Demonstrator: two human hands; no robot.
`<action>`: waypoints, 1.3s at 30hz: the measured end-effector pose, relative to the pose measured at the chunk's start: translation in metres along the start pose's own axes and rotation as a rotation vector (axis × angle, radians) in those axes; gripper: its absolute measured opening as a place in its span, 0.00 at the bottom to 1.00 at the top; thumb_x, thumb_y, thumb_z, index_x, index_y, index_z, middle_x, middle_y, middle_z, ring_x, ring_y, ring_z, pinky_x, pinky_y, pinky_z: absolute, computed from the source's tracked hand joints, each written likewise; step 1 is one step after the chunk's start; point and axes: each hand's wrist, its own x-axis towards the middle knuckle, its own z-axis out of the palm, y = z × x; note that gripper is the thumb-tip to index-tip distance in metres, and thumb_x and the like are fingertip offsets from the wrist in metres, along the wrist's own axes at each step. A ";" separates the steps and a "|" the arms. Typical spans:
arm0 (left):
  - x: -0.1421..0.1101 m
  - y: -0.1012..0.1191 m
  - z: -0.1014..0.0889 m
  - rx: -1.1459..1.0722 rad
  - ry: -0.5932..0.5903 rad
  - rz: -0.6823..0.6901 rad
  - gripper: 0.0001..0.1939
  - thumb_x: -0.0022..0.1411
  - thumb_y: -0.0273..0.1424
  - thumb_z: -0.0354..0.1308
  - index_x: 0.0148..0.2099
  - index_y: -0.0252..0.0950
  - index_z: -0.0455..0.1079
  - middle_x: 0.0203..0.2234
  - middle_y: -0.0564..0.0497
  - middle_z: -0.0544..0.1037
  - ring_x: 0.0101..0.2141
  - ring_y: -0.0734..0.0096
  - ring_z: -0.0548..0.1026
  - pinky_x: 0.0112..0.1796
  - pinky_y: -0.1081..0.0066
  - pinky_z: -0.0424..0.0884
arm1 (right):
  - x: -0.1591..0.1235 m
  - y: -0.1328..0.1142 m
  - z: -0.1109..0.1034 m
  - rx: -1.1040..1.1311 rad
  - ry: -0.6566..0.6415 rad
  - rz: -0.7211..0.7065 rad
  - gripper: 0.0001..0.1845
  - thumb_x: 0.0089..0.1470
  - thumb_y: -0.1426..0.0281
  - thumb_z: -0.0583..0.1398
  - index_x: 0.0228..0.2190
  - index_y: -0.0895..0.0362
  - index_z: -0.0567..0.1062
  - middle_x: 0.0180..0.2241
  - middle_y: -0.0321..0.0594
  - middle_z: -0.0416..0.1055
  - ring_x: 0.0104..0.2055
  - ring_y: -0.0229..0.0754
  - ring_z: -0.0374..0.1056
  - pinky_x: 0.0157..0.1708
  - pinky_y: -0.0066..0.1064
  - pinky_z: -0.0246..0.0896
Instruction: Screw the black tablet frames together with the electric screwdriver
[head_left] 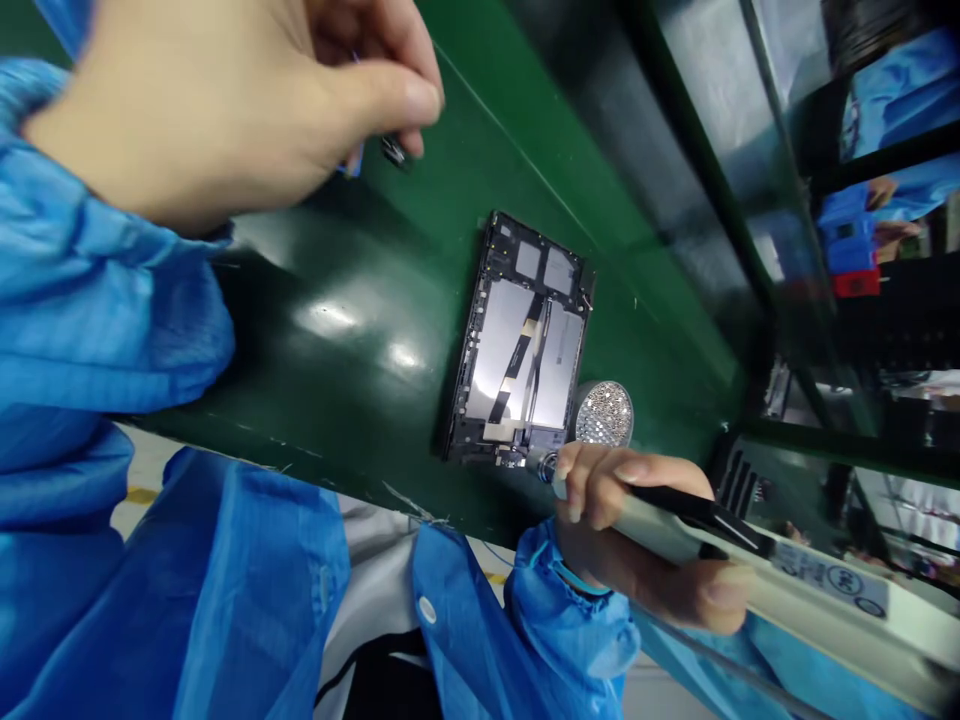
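Observation:
My right hand (637, 525) grips a white electric screwdriver (795, 590) with a black lever. The driver's tip reaches the bottom edge of an opened tablet (525, 340), by a small metal part. The tablet lies on the green bench, its inside facing up, with silvery panels and a dark flat cable running across. At upper left, blurred, my left hand (247, 110) is closed with its thumb against its fingers. Below the fingertips shows a small dark piece (394, 152) with a blue bit beside it; I cannot tell what it is.
A round dish of small shiny screws (604, 413) stands against the tablet's lower right side. Dark metal shelving (712, 180) runs along the right of the green bench (360, 290). Beyond it are a person's blue sleeves (904, 90) and a blue and red box (851, 245).

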 end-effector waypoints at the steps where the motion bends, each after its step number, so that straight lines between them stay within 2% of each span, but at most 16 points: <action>1: -0.002 0.006 0.004 0.127 0.051 0.138 0.15 0.61 0.34 0.58 0.46 0.29 0.76 0.30 0.59 0.76 0.31 0.74 0.79 0.30 0.82 0.69 | 0.000 0.001 -0.001 0.009 -0.004 0.003 0.22 0.55 0.51 0.58 0.37 0.58 0.76 0.17 0.30 0.61 0.18 0.37 0.57 0.27 0.35 0.58; 2: -0.003 0.010 0.009 0.219 0.080 0.239 0.12 0.61 0.32 0.59 0.42 0.27 0.76 0.26 0.59 0.75 0.25 0.81 0.76 0.27 0.84 0.67 | 0.000 0.001 -0.001 0.015 -0.009 0.009 0.22 0.55 0.51 0.59 0.36 0.58 0.75 0.16 0.30 0.61 0.18 0.37 0.58 0.26 0.35 0.58; 4: -0.007 0.013 0.020 0.215 0.049 0.280 0.08 0.62 0.27 0.61 0.36 0.24 0.76 0.22 0.56 0.75 0.18 0.87 0.69 0.21 0.86 0.63 | 0.001 0.003 -0.002 0.016 -0.017 0.020 0.22 0.55 0.51 0.58 0.36 0.57 0.75 0.17 0.30 0.62 0.18 0.37 0.58 0.27 0.36 0.58; 7: -0.008 0.005 0.034 0.085 -0.059 0.269 0.06 0.62 0.22 0.62 0.33 0.23 0.72 0.22 0.51 0.77 0.17 0.83 0.70 0.19 0.84 0.64 | 0.003 0.006 -0.001 0.025 -0.009 -0.009 0.21 0.56 0.52 0.57 0.37 0.57 0.75 0.17 0.30 0.61 0.18 0.37 0.58 0.26 0.35 0.58; 12: -0.001 -0.012 0.048 -0.022 -0.162 0.117 0.04 0.68 0.25 0.55 0.39 0.28 0.65 0.23 0.54 0.77 0.20 0.78 0.75 0.27 0.77 0.72 | 0.000 0.006 0.004 0.050 0.019 -0.046 0.19 0.56 0.54 0.57 0.37 0.58 0.75 0.16 0.29 0.60 0.18 0.36 0.56 0.25 0.34 0.56; 16: 0.003 -0.019 0.052 -0.109 -0.231 0.046 0.05 0.70 0.26 0.53 0.39 0.34 0.59 0.19 0.56 0.74 0.16 0.76 0.73 0.22 0.80 0.67 | -0.016 -0.001 0.008 0.053 0.015 0.014 0.19 0.56 0.54 0.57 0.38 0.57 0.74 0.16 0.29 0.59 0.17 0.36 0.56 0.27 0.34 0.56; 19: 0.005 -0.020 0.053 -0.163 -0.270 -0.011 0.07 0.70 0.26 0.51 0.38 0.35 0.56 0.19 0.53 0.75 0.15 0.74 0.72 0.20 0.79 0.66 | -0.030 -0.006 0.012 0.033 0.012 0.037 0.20 0.57 0.53 0.56 0.39 0.56 0.74 0.16 0.30 0.59 0.17 0.37 0.56 0.26 0.34 0.55; 23: 0.012 -0.022 0.054 -0.268 -0.255 -0.101 0.07 0.70 0.26 0.52 0.37 0.34 0.58 0.25 0.46 0.79 0.19 0.71 0.76 0.23 0.76 0.72 | -0.033 -0.015 0.012 0.029 0.032 0.015 0.20 0.56 0.52 0.55 0.38 0.55 0.75 0.14 0.30 0.58 0.16 0.38 0.55 0.23 0.34 0.54; 26: 0.018 -0.021 0.054 -0.323 -0.225 -0.140 0.08 0.69 0.26 0.55 0.36 0.32 0.60 0.28 0.44 0.80 0.24 0.71 0.79 0.28 0.76 0.75 | -0.021 -0.021 -0.008 0.024 0.151 -0.045 0.23 0.54 0.50 0.55 0.37 0.55 0.76 0.14 0.30 0.58 0.15 0.38 0.55 0.23 0.35 0.54; 29: 0.022 -0.014 0.053 -0.350 -0.238 -0.187 0.08 0.69 0.25 0.55 0.35 0.31 0.61 0.31 0.42 0.81 0.27 0.71 0.80 0.34 0.75 0.77 | 0.000 -0.018 -0.043 0.009 0.348 -0.141 0.23 0.48 0.50 0.58 0.31 0.57 0.76 0.12 0.29 0.56 0.14 0.37 0.54 0.22 0.34 0.55; 33: 0.022 0.000 0.053 -0.364 -0.218 -0.231 0.07 0.69 0.24 0.54 0.35 0.31 0.63 0.35 0.43 0.81 0.36 0.72 0.81 0.48 0.71 0.76 | 0.019 -0.007 -0.081 -0.015 0.591 -0.163 0.23 0.46 0.48 0.60 0.27 0.57 0.74 0.10 0.28 0.55 0.12 0.34 0.53 0.20 0.29 0.56; 36: 0.027 0.005 0.053 -0.321 -0.190 -0.258 0.04 0.68 0.24 0.55 0.37 0.31 0.66 0.38 0.45 0.81 0.43 0.72 0.80 0.59 0.68 0.68 | 0.026 0.006 -0.088 0.016 0.700 -0.139 0.23 0.46 0.48 0.62 0.24 0.56 0.70 0.09 0.27 0.55 0.11 0.32 0.52 0.19 0.27 0.57; 39: 0.031 0.006 0.053 -0.236 -0.176 -0.308 0.02 0.65 0.22 0.57 0.40 0.30 0.71 0.43 0.46 0.81 0.50 0.72 0.77 0.63 0.70 0.62 | 0.028 0.018 -0.083 0.024 0.739 -0.145 0.22 0.47 0.49 0.62 0.26 0.57 0.71 0.10 0.27 0.57 0.12 0.33 0.54 0.20 0.27 0.58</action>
